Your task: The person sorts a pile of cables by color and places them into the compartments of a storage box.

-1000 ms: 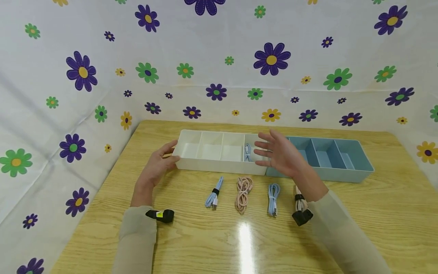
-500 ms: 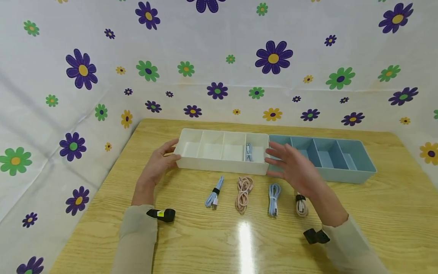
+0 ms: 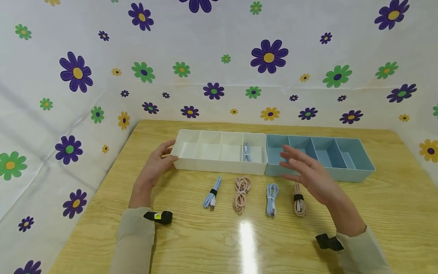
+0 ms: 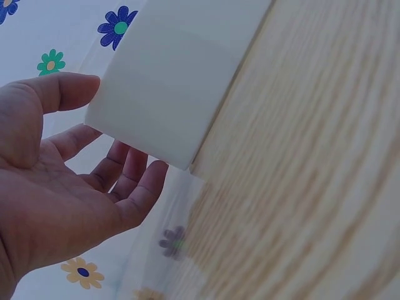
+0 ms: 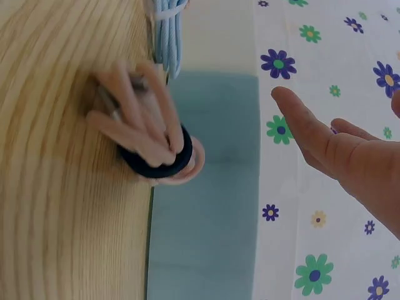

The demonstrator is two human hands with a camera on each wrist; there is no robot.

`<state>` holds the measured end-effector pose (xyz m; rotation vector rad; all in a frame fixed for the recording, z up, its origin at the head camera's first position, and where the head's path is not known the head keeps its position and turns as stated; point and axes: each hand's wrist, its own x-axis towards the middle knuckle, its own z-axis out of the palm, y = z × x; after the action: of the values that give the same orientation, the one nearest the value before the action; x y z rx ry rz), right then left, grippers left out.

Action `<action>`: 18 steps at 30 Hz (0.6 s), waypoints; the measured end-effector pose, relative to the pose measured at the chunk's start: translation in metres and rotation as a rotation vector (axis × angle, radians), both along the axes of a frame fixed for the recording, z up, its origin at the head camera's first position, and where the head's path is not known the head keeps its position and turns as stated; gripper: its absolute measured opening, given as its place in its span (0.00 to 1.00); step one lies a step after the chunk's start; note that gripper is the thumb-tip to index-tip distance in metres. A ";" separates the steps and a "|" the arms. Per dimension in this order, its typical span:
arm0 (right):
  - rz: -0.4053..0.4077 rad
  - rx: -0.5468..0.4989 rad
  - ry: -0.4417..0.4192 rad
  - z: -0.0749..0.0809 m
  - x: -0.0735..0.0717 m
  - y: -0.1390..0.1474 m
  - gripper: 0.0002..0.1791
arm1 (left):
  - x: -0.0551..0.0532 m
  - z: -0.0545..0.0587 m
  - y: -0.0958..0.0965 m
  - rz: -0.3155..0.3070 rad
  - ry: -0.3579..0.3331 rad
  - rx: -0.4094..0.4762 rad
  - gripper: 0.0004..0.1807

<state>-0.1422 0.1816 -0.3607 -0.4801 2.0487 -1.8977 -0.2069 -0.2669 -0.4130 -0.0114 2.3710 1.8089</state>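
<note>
My left hand point(image 3: 155, 165) touches the left end of a white divided organizer box point(image 3: 219, 165), its thumb by the front corner and its fingertips along the short end. In the left wrist view, relaxed fingers point(image 4: 150, 184) meet the end of the box. A blue bundled cable point(image 3: 246, 153) lies in the white box's rightmost compartment. Joined end to end with it is a blue divided organizer box point(image 3: 352, 175). My right hand point(image 3: 313, 177) hovers with spread fingers in front of that blue box, holding nothing. Below its fingers is a pink cable with a black strap point(image 3: 299, 201).
On the wooden table point(image 3: 191, 243), in front of the boxes, lie a blue cable with a black strap point(image 3: 212, 195), a coiled pink cable point(image 3: 241, 195) and another blue cable point(image 3: 272, 199). A flower-patterned cloth point(image 3: 195, 45) hangs behind and along the left.
My right hand has drawn back to the right and toward me, from over the white box's right end to the blue box's front. The left hand stays at the white box's end.
</note>
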 end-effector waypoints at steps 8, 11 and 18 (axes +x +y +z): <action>0.012 0.131 0.063 -0.005 0.000 0.013 0.33 | 0.005 -0.003 -0.005 -0.011 0.006 -0.040 0.34; 0.000 0.197 0.098 -0.003 0.001 0.017 0.34 | 0.007 -0.002 -0.005 -0.017 0.013 -0.032 0.35; -0.005 0.277 0.118 -0.002 0.004 0.028 0.34 | 0.003 -0.001 -0.001 -0.029 0.013 -0.025 0.35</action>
<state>-0.1381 0.2100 -0.3623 -0.5267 2.3434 -1.5859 -0.2038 -0.2674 -0.4141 0.0318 2.3899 1.7713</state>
